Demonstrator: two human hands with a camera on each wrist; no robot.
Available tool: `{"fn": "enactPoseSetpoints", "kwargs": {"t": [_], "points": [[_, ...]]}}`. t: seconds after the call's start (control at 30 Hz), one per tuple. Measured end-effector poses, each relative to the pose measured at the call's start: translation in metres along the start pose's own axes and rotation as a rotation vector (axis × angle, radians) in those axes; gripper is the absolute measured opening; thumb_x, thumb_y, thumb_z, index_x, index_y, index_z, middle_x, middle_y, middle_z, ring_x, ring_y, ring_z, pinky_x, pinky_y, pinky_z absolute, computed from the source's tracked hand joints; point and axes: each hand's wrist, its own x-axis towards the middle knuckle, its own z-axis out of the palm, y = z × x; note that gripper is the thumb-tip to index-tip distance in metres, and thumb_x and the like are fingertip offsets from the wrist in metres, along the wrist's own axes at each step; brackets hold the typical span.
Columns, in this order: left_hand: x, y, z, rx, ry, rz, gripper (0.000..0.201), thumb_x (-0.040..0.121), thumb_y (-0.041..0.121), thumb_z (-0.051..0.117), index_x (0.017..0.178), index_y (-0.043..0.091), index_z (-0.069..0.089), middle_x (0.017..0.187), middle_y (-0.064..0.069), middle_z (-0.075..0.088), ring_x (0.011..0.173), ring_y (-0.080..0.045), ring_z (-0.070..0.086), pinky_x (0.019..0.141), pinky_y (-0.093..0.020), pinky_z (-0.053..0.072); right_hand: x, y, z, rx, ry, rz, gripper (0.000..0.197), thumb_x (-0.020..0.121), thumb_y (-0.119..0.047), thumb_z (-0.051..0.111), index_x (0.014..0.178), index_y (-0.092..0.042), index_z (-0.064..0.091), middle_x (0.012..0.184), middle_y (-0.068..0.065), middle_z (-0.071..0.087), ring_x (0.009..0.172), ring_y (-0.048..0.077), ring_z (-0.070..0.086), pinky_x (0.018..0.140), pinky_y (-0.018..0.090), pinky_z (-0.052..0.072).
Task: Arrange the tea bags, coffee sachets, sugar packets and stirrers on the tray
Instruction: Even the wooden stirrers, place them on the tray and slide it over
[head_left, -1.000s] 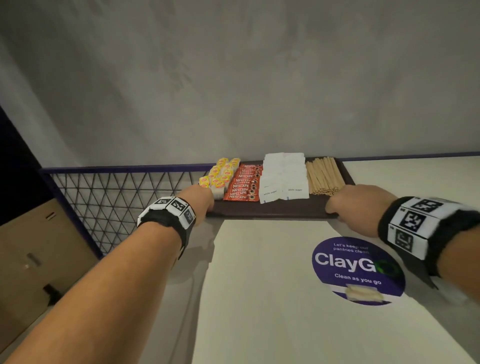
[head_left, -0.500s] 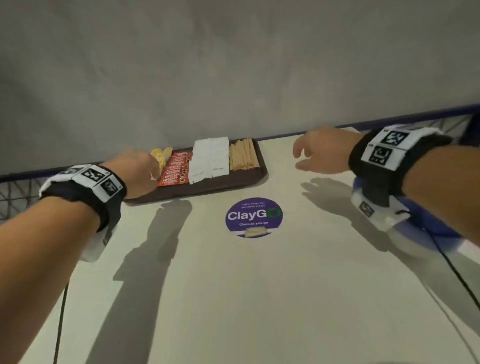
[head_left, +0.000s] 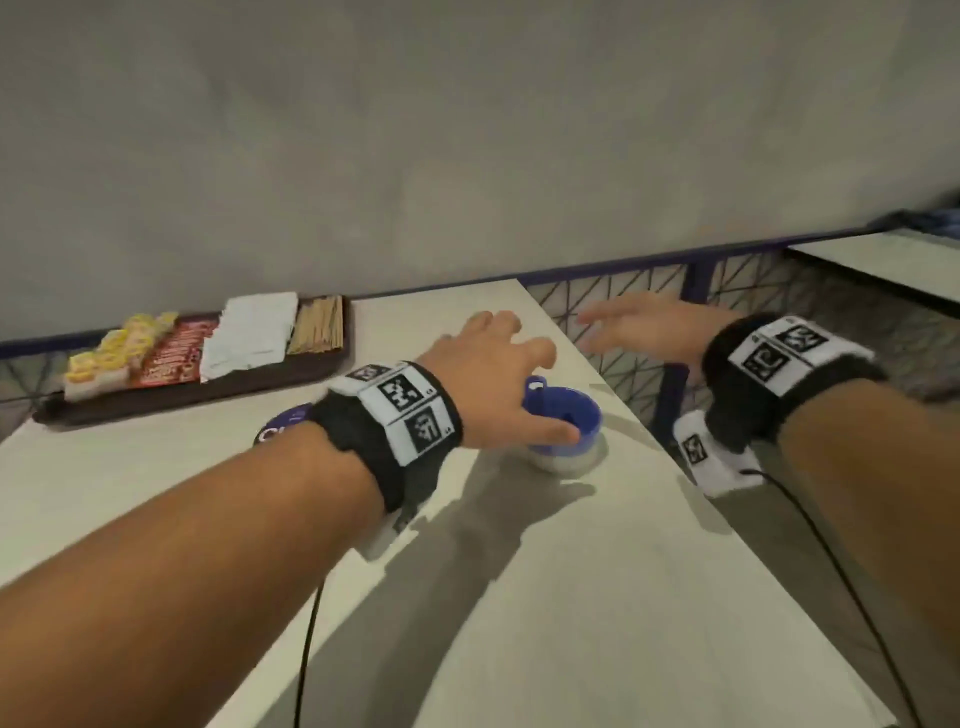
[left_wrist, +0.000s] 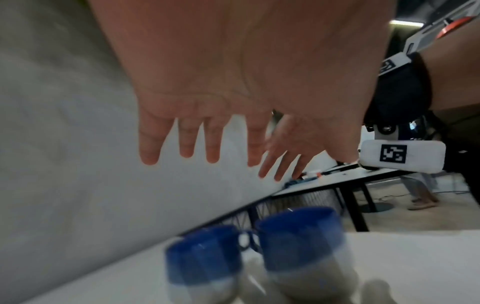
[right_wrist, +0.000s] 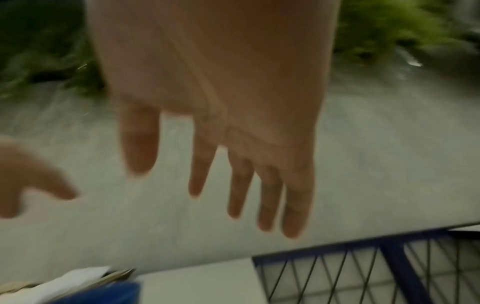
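Currently the tray (head_left: 171, 397) sits at about 10 o'clock in the head view, at the far left end of the bench (head_left: 519, 597), up against the wall. Loaded left to right: yellow tea bags (head_left: 117, 349), red coffee sachets (head_left: 174, 352), white sugar packets (head_left: 249, 335), wooden stirrers (head_left: 318, 330), in side-by-side rows touching each other. Neither hand is on the tray; both are well apart from it. Left hand (head_left: 491, 374) hovers at center, fingers spread and relaxed, holding nothing, right above the blue-and-white mugs. Left wrist view shows two of them, left mug (left_wrist: 205, 265) and right mug (left_wrist: 303, 253), standing upright just beside each other at 6 o'clock under the open palm; no contact visible there. In the head view only one mug (head_left: 563, 431) shows, partly hidden by the hand; whether the thumb touches its rim I can't tell. Right hand (head_left: 649, 327) at 2 o'clock, fingers straight and splayed, empty, out past the bench's right edge over the blue wire-mesh railing (head_left: 613, 291). A round purple sticker (head_left: 283, 423) on the bench is mostly hidden behind the left wrist. Both wrists wear black bands with printed marker tags. Wrist views are blurred.
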Motion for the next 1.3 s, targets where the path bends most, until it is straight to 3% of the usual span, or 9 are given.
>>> {"fn": "enactPoseSetpoints", "kwargs": {"t": [0.1, 0.23, 0.3, 0.4, 0.7, 0.77, 1.03, 1.2, 1.3], "points": [[0.02, 0.019, 0.028, -0.04, -0.097, 0.0, 0.075, 0.08, 0.084, 0.05, 0.139, 0.038, 0.048, 0.141, -0.014, 0.044, 0.14, -0.034, 0.032, 0.112, -0.052, 0.037, 0.002, 0.004, 0.03, 0.042, -0.124, 0.026, 0.054, 0.097, -0.032, 0.063, 0.148, -0.038, 0.047, 0.152, -0.005, 0.045, 0.135, 0.021, 0.045, 0.111, 0.04, 0.041], [0.029, 0.03, 0.041, -0.013, -0.108, 0.088, 0.043, 0.103, 0.052, 0.045, 0.105, 0.018, 0.07, 0.109, -0.009, 0.064, 0.116, -0.027, 0.05, 0.1, -0.041, 0.036, 0.013, 0.006, 0.044, 0.076, -0.145, -0.037, 0.043, 0.093, -0.022, 0.065, 0.131, -0.039, 0.057, 0.131, -0.004, 0.059, 0.112, 0.018, 0.062, 0.09, 0.038, 0.058], [0.031, 0.028, 0.045, -0.047, -0.126, 0.102, 0.042, 0.105, 0.044, 0.045, 0.094, 0.014, 0.073, 0.112, -0.009, 0.067, 0.119, -0.026, 0.05, 0.106, -0.041, 0.035, 0.015, 0.002, 0.049, -0.028, -0.148, -0.096, 0.036, 0.092, -0.016, 0.062, 0.124, -0.034, 0.063, 0.123, 0.001, 0.065, 0.103, 0.02, 0.066, 0.088, 0.04, 0.06], [0.028, 0.025, 0.043, -0.073, -0.199, 0.05, 0.038, 0.104, 0.044, 0.043, 0.08, 0.024, 0.064, 0.131, -0.008, 0.058, 0.132, -0.037, 0.041, 0.112, -0.058, 0.033, 0.02, -0.004, 0.053, -0.159, -0.093, -0.142, 0.033, 0.093, -0.013, 0.056, 0.12, -0.03, 0.066, 0.116, 0.0, 0.065, 0.102, 0.02, 0.064, 0.089, 0.035, 0.058], [0.017, -0.007, 0.038, 0.017, -0.221, 0.102, 0.024, 0.102, 0.037, 0.051, 0.097, 0.035, 0.075, 0.148, 0.007, 0.044, 0.147, -0.028, 0.023, 0.119, -0.058, 0.018, 0.029, -0.026, 0.063, -0.471, -0.129, -0.222, 0.045, 0.095, -0.009, 0.048, 0.133, -0.03, 0.06, 0.124, 0.003, 0.062, 0.103, 0.022, 0.058, 0.079, 0.031, 0.046], [0.015, -0.019, 0.04, 0.044, -0.158, 0.16, 0.021, 0.1, 0.035, 0.055, 0.087, 0.03, 0.071, 0.142, 0.008, 0.049, 0.14, -0.025, 0.03, 0.114, -0.051, 0.025, 0.031, -0.033, 0.064, -0.503, -0.158, -0.228, 0.046, 0.094, -0.008, 0.048, 0.132, -0.029, 0.062, 0.124, 0.004, 0.065, 0.103, 0.023, 0.06, 0.078, 0.03, 0.048], [0.002, -0.048, 0.039, 0.064, -0.082, 0.178, 0.038, 0.099, 0.017, 0.054, 0.124, 0.038, 0.073, 0.12, -0.001, 0.056, 0.113, -0.027, 0.044, 0.096, -0.039, 0.044, 0.043, -0.046, 0.067, -0.527, -0.242, -0.134, 0.04, 0.096, -0.012, 0.048, 0.132, -0.024, 0.062, 0.083, 0.0, 0.068, 0.068, 0.013, 0.066, 0.057, 0.022, 0.05], [-0.01, -0.042, 0.046, -0.071, 0.03, 0.164, 0.032, 0.092, 0.05, 0.059, 0.111, 0.033, 0.078, 0.103, -0.002, 0.057, 0.1, -0.022, 0.051, 0.087, -0.036, 0.046, 0.049, -0.046, 0.074, -0.553, -0.235, -0.125, 0.034, 0.097, -0.017, 0.054, 0.13, -0.022, 0.063, 0.072, 0.0, 0.065, 0.061, 0.012, 0.062, 0.055, 0.022, 0.048], [-0.006, -0.042, 0.052, -0.083, 0.0, 0.195, 0.022, 0.097, 0.036, 0.065, 0.11, 0.027, 0.08, 0.102, -0.002, 0.06, 0.096, -0.023, 0.058, 0.085, -0.034, 0.047, 0.051, -0.047, 0.075, -0.587, -0.22, -0.13, 0.031, 0.097, -0.021, 0.06, 0.128, -0.021, 0.063, 0.074, -0.001, 0.064, 0.064, 0.013, 0.062, 0.054, 0.022, 0.046]]}}
